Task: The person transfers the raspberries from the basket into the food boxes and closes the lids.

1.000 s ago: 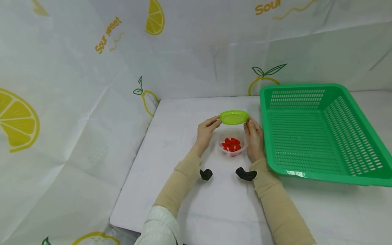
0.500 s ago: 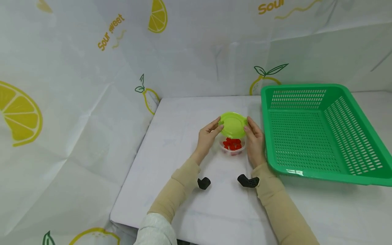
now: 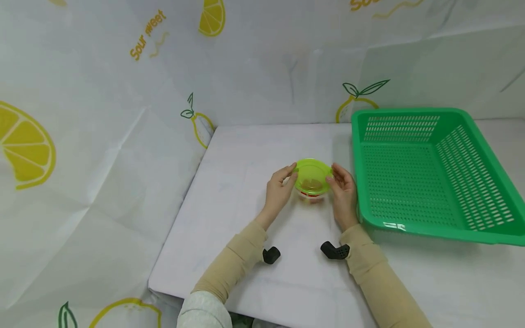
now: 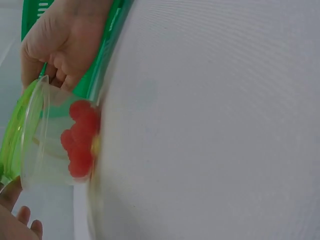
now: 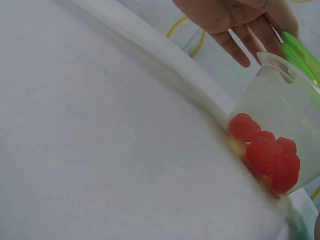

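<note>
A round lid [image 3: 312,176] of translucent lime-green plastic sits over a small clear tub [image 4: 52,137] near the middle of the tabletop [image 3: 254,150]; whether it is fully seated cannot be told. The tub is thin-walled, smooth and tapered, standing upright on its base. Inside lie several red pieces [image 5: 267,156], rounded and matt, heaped at the bottom.

The left hand [image 3: 280,191] pinches the lid's left edge with curled fingertips. The right hand [image 3: 342,191] pinches the right edge likewise, thumb on the near side. The two hands stand apart, one on each side of the lid. Both forearms are in plain beige sleeves [image 3: 238,255], each carrying a black camera mount [image 3: 335,250] at the wrist.

The tabletop is covered with a smooth white sheet, faintly creased. Just right of the right hand stands a rectangular basket [image 3: 430,173] of glossy green plastic, with slotted walls and floor and a solid rolled rim. Behind and to the left hangs a white backdrop [image 3: 123,114], wrinkled, printed with yellow lemon slices.
</note>
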The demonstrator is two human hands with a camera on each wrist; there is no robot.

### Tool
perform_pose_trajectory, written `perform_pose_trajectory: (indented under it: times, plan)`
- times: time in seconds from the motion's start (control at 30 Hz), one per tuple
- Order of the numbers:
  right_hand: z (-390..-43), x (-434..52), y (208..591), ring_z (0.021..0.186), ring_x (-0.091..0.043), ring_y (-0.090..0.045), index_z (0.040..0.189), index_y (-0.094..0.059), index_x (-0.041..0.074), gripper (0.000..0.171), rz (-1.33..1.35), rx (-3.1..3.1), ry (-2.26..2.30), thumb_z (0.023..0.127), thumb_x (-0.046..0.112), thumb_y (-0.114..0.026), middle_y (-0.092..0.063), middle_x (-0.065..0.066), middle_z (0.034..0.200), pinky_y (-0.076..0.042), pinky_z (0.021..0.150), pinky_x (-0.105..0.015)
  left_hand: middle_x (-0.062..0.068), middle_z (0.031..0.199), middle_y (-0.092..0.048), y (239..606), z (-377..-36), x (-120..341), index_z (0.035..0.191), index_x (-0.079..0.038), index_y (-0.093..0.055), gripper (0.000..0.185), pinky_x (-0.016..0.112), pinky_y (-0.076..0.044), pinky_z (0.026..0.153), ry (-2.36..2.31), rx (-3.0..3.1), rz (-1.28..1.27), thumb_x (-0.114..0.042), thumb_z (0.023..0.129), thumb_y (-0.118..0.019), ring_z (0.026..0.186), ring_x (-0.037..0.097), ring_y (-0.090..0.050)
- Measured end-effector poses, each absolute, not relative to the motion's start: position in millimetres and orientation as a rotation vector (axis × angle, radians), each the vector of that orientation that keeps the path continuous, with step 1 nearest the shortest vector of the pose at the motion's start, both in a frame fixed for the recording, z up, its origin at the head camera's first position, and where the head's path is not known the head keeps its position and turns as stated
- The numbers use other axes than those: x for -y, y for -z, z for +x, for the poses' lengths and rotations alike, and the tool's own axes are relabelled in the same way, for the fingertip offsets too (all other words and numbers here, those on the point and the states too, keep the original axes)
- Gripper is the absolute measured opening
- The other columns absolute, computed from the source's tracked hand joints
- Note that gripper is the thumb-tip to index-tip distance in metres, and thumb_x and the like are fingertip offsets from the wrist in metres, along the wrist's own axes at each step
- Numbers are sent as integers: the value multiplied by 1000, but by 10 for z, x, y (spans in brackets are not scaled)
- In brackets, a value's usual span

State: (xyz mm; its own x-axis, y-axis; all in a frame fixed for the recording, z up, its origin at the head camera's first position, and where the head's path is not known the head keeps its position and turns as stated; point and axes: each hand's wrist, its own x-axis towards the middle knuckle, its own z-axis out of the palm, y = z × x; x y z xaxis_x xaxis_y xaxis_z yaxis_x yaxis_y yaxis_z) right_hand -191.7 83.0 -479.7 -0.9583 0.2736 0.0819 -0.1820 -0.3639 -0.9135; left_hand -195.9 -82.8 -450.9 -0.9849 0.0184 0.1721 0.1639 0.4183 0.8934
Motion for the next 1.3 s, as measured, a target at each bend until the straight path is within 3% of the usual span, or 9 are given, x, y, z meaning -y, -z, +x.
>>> perform_pose_trajectory:
  times: [0.3, 0.43, 0.53, 0.63, 0.7, 0.73, 0.87, 0.97, 1.3]
  plan:
    - [-1896, -857, 4812, 128, -12, -40, 133, -45, 3, 44, -172, 1764, -2309, 90, -3, -52, -46, -8, 135, -29, 112, -24, 7, 145, -41, 4535, -1874, 847, 133, -8, -50, 38, 50, -30, 110, 1574, 2589, -324, -20, 96, -50, 141, 26, -29]
    - [-1922, -888, 4813, 140, -13, -28, 140, -37, 5, 46, -119, 1910, -2338, 95, 3, -44, -34, -7, 149, -24, 115, -27, 1, 148, -38, 4588, -1910, 876, 139, -22, -44, 42, 41, -33, 110, 1778, 2608, -274, -28, 98, -47, 138, 23, -35]
    - [-1942, -901, 4818, 141, -10, -24, 141, -37, 8, 44, -44, 2026, -2306, 97, 6, -38, -32, -4, 151, -22, 113, -20, 1, 145, -42, 4683, -1977, 906, 139, -35, -40, 42, 38, -38, 107, 2014, 2570, -231, -36, 97, -46, 134, 21, -41]
    - [-1936, -893, 4829, 132, -16, -38, 140, -41, 12, 41, -1, 2101, -2287, 100, 12, -34, -34, -1, 149, -44, 96, -19, 6, 139, -49, 4736, -2003, 928, 137, -39, -39, 40, 37, -38, 107, 2187, 2505, -219, -39, 97, -45, 130, 20, -46]
    - [-1916, -893, 4833, 131, -16, -39, 138, -43, 16, 39, 0, 2179, -2238, 101, 18, -33, -36, 1, 148, -44, 93, -17, 8, 133, -53, 4767, -1995, 927, 137, -40, -40, 39, 37, -37, 107, 2248, 2463, -201, -38, 98, -45, 127, 18, -48]
    - [-1901, -897, 4834, 130, -17, -40, 139, -43, 18, 39, 7, 2196, -2238, 101, 20, -32, -36, 2, 148, -49, 90, -24, 9, 132, -53, 4780, -1981, 919, 137, -38, -39, 39, 38, -36, 108, 2276, 2438, -201, -37, 98, -45, 127, 18, -47]
    - [-1871, -944, 4840, 140, -17, -26, 138, -44, 16, 39, 28, 2280, -2153, 102, 22, -33, -37, -2, 149, -27, 113, -34, 8, 137, -49, 4832, -1898, 851, 138, -32, -35, 38, 39, -31, 111, 2418, 2309, -179, -30, 100, -41, 131, 18, -42]
    - [-1873, -969, 4840, 142, -19, -23, 138, -44, 14, 39, 44, 2317, -2130, 101, 21, -33, -37, -4, 148, -16, 117, -40, 7, 139, -48, 4865, -1831, 798, 136, -32, -32, 37, 39, -29, 112, 2464, 2250, -141, -29, 100, -39, 132, 17, -41]
    - [-1929, -953, 4829, 142, -18, -23, 138, -44, 15, 39, 68, 2329, -2145, 101, 21, -33, -37, -3, 148, -16, 117, -40, 7, 138, -49, 4862, -1829, 749, 136, -29, -34, 36, 38, -29, 112, 2380, 2215, -81, -29, 100, -39, 132, 18, -42]
